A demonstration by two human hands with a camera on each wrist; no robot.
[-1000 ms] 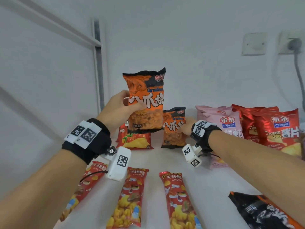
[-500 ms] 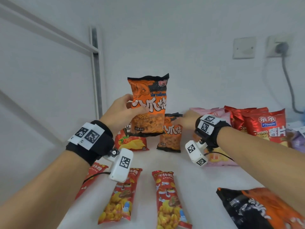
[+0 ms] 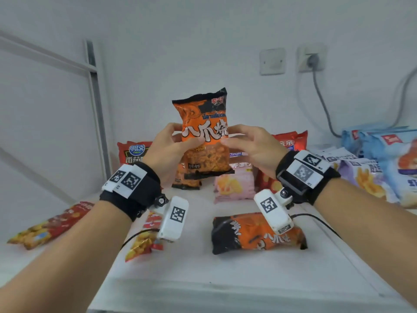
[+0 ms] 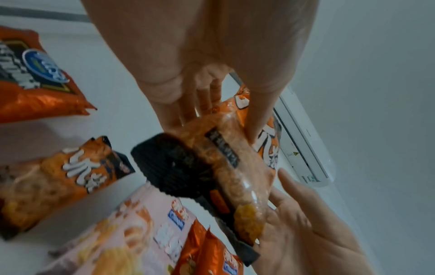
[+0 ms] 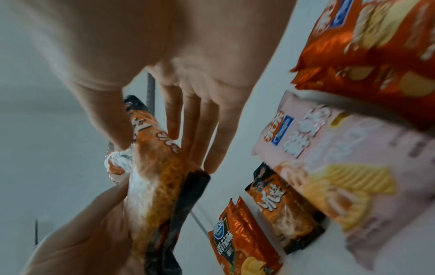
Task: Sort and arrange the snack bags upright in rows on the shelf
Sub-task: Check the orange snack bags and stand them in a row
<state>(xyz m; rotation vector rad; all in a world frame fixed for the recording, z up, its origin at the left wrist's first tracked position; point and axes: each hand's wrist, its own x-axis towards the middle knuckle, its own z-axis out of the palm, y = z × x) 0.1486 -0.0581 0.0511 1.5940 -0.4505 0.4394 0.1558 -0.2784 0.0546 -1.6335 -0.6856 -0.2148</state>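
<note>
An orange-and-black snack bag [image 3: 204, 123] hangs upright in the air above the middle of the white shelf [image 3: 203, 279]. My left hand [image 3: 173, 141] grips its left edge, thumb on the front. My right hand [image 3: 239, 141] pinches its right edge at the same height. In the left wrist view the bag [image 4: 235, 167] runs from my left hand [image 4: 212, 104] down towards my right palm [image 4: 306, 223]. In the right wrist view my right hand [image 5: 179, 130] has fingers behind the bag [image 5: 155, 176] and thumb in front.
A matching bag [image 3: 185, 179] stands behind, another [image 3: 255, 233] lies flat in front. A pink bag [image 3: 234, 184] and red bags [image 3: 291, 141] stand at the back. Long red-yellow bags [image 3: 52, 224] lie at the left; blue and purple bags [image 3: 383, 159] are piled at the right.
My right hand has left the standing orange bag and taken hold of the lifted bag's right edge. The lifted bag has come toward the middle, and my view has pulled back.
</note>
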